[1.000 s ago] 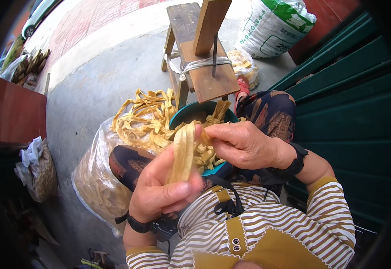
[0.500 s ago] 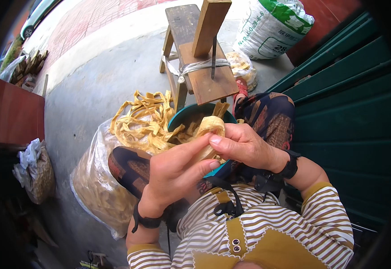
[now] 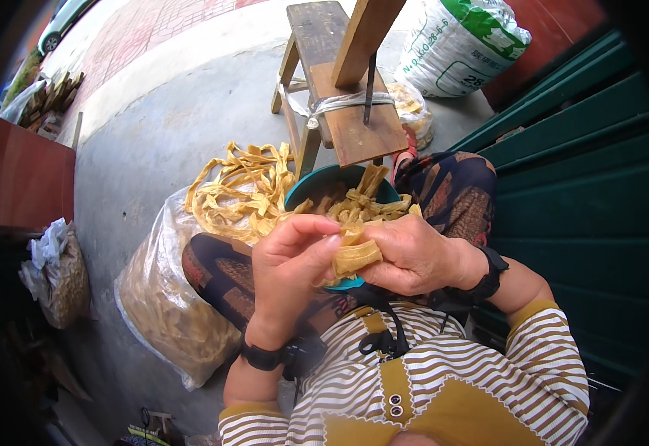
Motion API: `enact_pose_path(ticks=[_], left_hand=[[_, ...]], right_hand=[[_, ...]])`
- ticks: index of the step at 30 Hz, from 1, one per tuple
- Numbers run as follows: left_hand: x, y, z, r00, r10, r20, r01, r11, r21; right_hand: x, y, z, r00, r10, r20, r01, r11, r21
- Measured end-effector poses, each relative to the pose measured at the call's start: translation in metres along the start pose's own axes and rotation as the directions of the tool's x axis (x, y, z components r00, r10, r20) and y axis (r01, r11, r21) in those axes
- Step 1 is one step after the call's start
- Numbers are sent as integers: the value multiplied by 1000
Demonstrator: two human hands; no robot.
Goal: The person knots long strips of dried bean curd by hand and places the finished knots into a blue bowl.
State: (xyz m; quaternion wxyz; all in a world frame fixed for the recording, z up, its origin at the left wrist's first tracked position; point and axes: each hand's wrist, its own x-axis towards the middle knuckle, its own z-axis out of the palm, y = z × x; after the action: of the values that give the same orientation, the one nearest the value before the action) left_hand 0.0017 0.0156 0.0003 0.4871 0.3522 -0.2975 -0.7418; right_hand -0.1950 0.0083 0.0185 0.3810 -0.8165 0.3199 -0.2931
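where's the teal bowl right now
In the head view the teal bowl sits on the person's lap at centre, just beyond both hands, in front of the wooden stool.

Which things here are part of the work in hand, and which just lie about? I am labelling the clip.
In the work:
left hand
right hand
folded strip
teal bowl
loose strips
clear bag

Lying about:
wooden bench
white sack
small bag
wood pile
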Motion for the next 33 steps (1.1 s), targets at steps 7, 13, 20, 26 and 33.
enact_pose_path(ticks=[7, 13, 20, 26, 33], left_hand=[[-14, 0, 3, 997, 73, 33, -80, 936, 343], [-10, -5, 11, 999, -22, 48, 37, 942, -333], [-8, 19, 9, 979, -169, 111, 173, 984, -30], [-7, 23, -11, 984, -176, -2, 115, 633, 765], [-17, 9, -36, 942, 240, 233, -269, 127, 955]], right_hand=[[3, 5, 8, 998, 52, -24, -56, 981, -187], [8, -11, -4, 969, -81, 232, 123, 977, -174], [4, -13, 0, 991, -41, 126, 66, 977, -201], [10, -8, 3, 996, -14, 87, 61, 817, -574], [1, 15, -30, 950, 51, 307, 54, 945, -323]])
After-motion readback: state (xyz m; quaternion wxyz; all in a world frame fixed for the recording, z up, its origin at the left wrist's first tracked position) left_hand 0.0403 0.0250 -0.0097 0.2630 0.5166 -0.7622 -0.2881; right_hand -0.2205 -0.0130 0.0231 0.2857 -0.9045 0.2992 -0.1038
